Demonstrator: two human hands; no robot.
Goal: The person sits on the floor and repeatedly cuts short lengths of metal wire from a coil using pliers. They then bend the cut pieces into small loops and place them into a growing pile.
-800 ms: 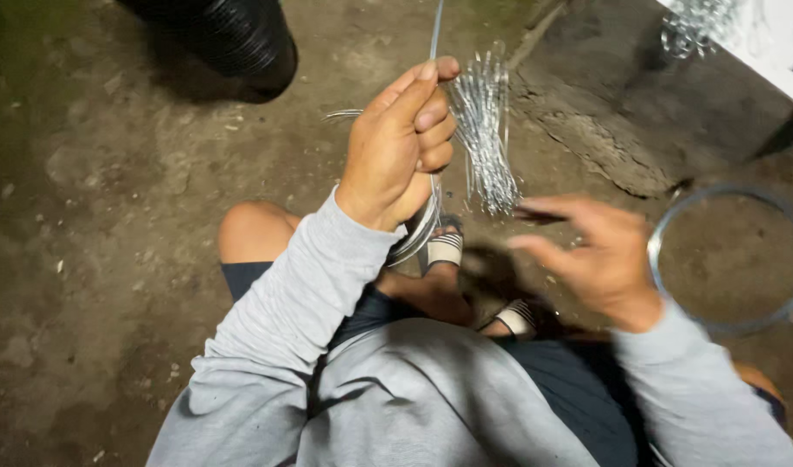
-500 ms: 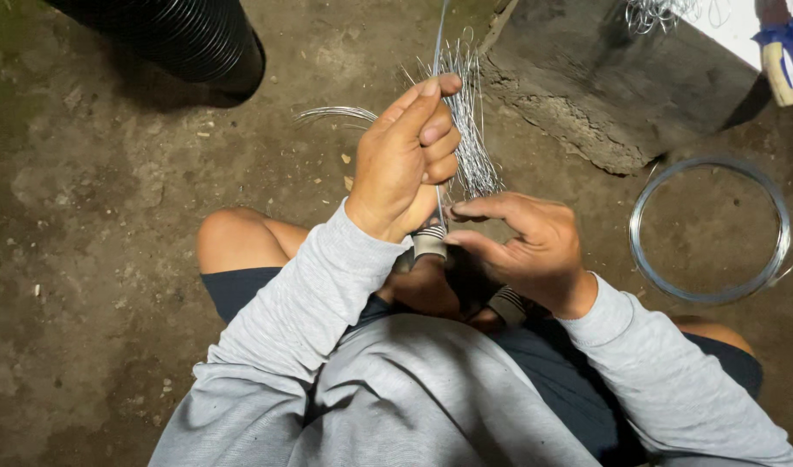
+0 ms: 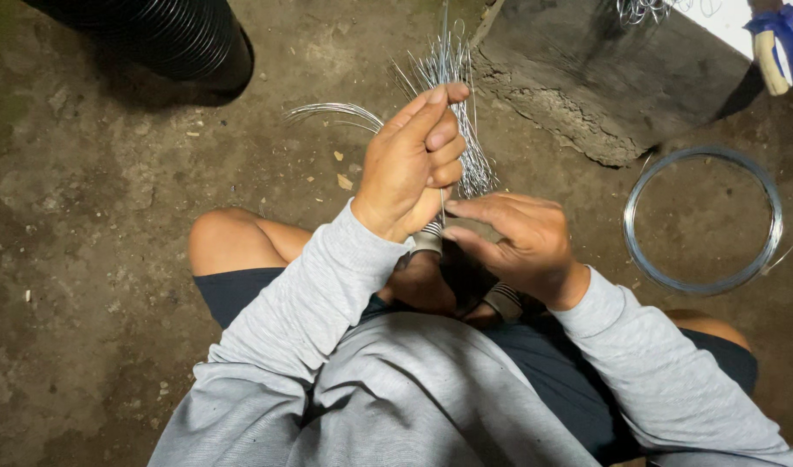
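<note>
Silvery thin wire bundle (image 3: 459, 104), fanned upward

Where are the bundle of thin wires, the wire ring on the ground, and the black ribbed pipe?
bundle of thin wires (image 3: 474, 160), head view, on the strands right of the left hand.
wire ring (image 3: 631, 227), head view, on its left rim.
black ribbed pipe (image 3: 176, 35), head view, on its ribbed side.

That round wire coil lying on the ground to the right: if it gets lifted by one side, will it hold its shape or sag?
The wire coil looks thin with few turns, so it would probably flex and sag into an oval. Likely light. A loose end seems to stick out at its right edge, so strands may spring apart.
</note>
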